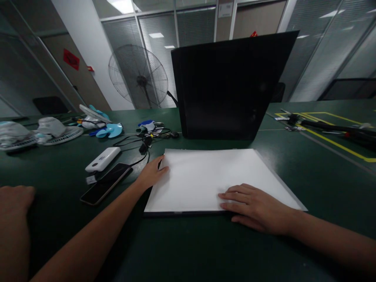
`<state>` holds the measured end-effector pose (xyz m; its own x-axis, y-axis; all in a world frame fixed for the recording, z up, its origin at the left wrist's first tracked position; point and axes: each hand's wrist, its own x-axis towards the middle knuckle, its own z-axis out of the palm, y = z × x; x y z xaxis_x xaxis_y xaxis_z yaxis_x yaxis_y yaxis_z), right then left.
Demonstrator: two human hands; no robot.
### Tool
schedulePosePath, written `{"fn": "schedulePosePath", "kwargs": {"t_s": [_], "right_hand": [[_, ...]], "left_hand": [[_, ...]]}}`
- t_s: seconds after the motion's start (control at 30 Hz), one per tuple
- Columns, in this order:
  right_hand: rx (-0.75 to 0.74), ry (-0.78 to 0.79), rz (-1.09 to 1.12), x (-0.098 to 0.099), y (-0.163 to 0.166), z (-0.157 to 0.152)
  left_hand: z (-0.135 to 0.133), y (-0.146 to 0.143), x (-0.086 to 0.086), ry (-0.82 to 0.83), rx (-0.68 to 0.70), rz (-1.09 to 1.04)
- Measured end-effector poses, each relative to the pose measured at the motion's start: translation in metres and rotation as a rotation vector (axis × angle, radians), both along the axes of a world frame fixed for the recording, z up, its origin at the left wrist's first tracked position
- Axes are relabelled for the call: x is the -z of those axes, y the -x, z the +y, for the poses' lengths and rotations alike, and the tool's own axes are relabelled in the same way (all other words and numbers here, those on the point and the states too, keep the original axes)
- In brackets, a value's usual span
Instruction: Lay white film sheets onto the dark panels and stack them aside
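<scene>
A flat white rectangular sheet or panel [202, 176] lies on the green table in front of me; a dark edge shows along its near side. My left hand [152, 172] holds its left edge, thumb on top and the other fingers around the side, partly hidden. On its near right part my right hand [252, 207] rests flat, fingers stretched out and touching the white surface. Behind the sheet stands a large black panel [229, 90], leaning slightly; whether it joins the sheet I cannot tell.
Left of the sheet are a phone [107, 184], a white power bank [102, 159] and tangled cables [145, 143]. Fan parts [60, 131] and blue fan blades [110, 130] sit farther left. Another person's hand [16, 199] rests at the left edge. Black gear [337, 127] lies right.
</scene>
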<state>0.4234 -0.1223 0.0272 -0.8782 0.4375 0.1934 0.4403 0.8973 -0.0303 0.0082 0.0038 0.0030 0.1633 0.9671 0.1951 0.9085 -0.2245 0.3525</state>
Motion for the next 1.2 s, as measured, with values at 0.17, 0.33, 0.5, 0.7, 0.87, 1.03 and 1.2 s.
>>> {"fn": "schedulePosePath", "kwargs": {"t_s": [0.17, 0.33, 0.5, 0.7, 0.87, 1.03, 1.2], "right_hand": [[0.006, 0.076, -0.01, -0.003, 0.002, -0.002], [0.116, -0.008, 0.022, -0.002, 0.004, -0.003], [0.004, -0.263, 0.109, -0.002, 0.004, -0.004], [-0.231, -0.495, 0.145, -0.011, 0.009, -0.01], [-0.314, -0.583, 0.175, -0.025, 0.013, -0.016], [-0.296, -0.639, 0.181, -0.037, 0.002, -0.016], [-0.251, -0.608, 0.15, -0.042, -0.016, -0.013]], "left_hand": [[-0.001, 0.001, 0.004, -0.039, 0.028, -0.021], [0.002, 0.003, 0.008, -0.052, 0.122, 0.021], [0.004, 0.007, 0.008, -0.037, 0.198, 0.022], [0.003, 0.006, 0.005, 0.0, 0.172, -0.021], [0.002, 0.009, -0.002, 0.035, 0.173, -0.147], [0.004, 0.02, -0.009, 0.07, 0.208, -0.28], [0.008, 0.025, -0.012, 0.072, 0.249, -0.198]]}}
